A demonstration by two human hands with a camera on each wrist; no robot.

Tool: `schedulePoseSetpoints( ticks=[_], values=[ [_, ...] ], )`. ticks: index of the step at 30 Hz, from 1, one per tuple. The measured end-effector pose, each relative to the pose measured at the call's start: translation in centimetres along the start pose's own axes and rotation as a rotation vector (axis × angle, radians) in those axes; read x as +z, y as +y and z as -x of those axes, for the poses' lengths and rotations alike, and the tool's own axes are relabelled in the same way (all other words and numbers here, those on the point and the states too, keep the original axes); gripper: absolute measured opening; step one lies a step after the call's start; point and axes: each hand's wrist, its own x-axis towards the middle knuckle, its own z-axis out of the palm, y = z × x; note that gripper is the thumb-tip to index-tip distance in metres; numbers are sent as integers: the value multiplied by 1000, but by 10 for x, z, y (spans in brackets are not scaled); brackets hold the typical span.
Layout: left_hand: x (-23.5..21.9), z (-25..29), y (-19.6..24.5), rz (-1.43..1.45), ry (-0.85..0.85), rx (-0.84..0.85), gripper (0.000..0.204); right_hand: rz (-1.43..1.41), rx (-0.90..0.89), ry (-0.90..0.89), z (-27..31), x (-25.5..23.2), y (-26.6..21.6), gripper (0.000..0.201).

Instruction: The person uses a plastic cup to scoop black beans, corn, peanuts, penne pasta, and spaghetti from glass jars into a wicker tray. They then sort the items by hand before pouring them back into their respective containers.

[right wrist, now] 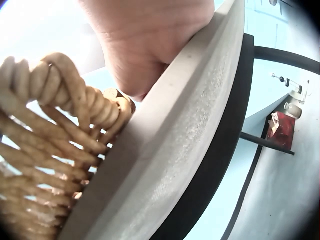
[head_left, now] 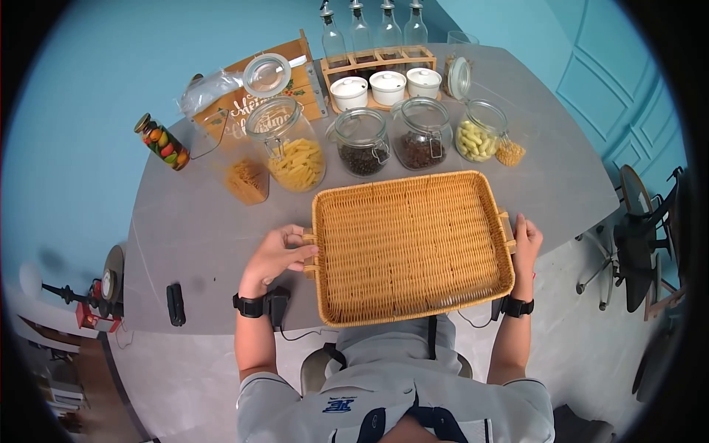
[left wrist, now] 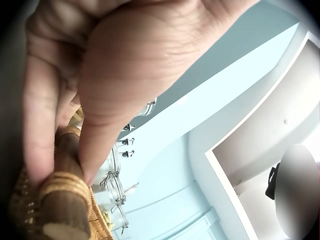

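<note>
A shallow rectangular wicker tray (head_left: 413,251), with nothing in it, is at the table's front edge before the person's body. My left hand (head_left: 277,255) grips its left wooden handle. In the left wrist view, thumb and fingers pinch that round handle (left wrist: 69,157), which is bound with cane. On the opposite side my right hand (head_left: 526,240) holds the right handle, its fingers curled. The right wrist view shows the woven rim (right wrist: 60,95) close beside the table edge (right wrist: 165,100), with the hand's fingertips mostly hidden.
Beyond the tray stand glass jars of pasta (head_left: 297,164), dark beans (head_left: 362,156), dark red pieces (head_left: 421,148) and pale green pieces (head_left: 476,140). Behind them are lidded white pots (head_left: 388,87) and bottles in a wooden rack (head_left: 377,59). A black object (head_left: 175,304) lies at the left.
</note>
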Motion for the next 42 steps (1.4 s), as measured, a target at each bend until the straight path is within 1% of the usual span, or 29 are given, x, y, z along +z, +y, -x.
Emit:
schedulePoseSetpoints(
  ticks=[2, 4, 7, 11, 14, 16, 19, 22, 23, 26, 28, 29, 31, 32, 35, 37, 41, 42],
  values=[
    [-1, 0, -3, 29, -20, -12, 42, -35, 10, -35, 0, -3, 2, 46],
    [-1, 2, -3, 39, -21, -12, 41, -111, 29, -90, 1, -5, -4, 45],
    [-1, 4, -5, 61, -34, -5, 40, -152, 63, -177, 2, -5, -9, 41],
    [-2, 3, -8, 109, -67, 24, 39, -150, 120, -212, -3, -5, -5, 39],
    [-2, 1, -9, 49, -47, 14, 36, -151, 145, -215, -3, -1, -18, 40],
    [-3, 0, -10, 61, -55, 14, 33, -147, 179, -224, -3, 0, -20, 41],
    [-4, 0, -13, 82, -62, 11, 29, -145, 210, -216, -3, -2, -14, 41],
    [-6, -1, -15, 66, -14, 27, 27, -125, 112, -191, -4, -4, -3, 40],
    [-6, -1, -17, 54, 9, 31, 29, -118, 98, -157, -3, -4, -1, 41],
    [3, -19, -40, 151, 287, 312, 25, -135, 74, -45, 0, -1, -5, 46],
    [-3, -15, -41, 220, 279, 271, 34, -198, 76, 53, -1, -3, -2, 51],
    [-5, -13, -40, 254, 275, 251, 41, -262, 75, 70, -1, -4, -1, 53],
    [1, -9, -33, 310, 376, 311, 52, -395, 74, 108, 2, -3, -9, 57],
    [4, -7, -30, 337, 425, 338, 57, -361, 70, 118, 1, -3, -6, 57],
    [1, -8, -18, 526, 348, 285, 62, -261, 76, 170, -2, -3, 0, 57],
    [-2, -13, -7, 562, 297, 299, 61, -183, 108, 231, -3, -3, -4, 57],
    [2, -24, 24, 597, 205, 299, 58, -308, 133, 232, -7, -10, 2, 54],
    [2, -29, 24, 640, 205, 299, 58, -342, 147, 240, -8, -11, 2, 53]
  ],
)
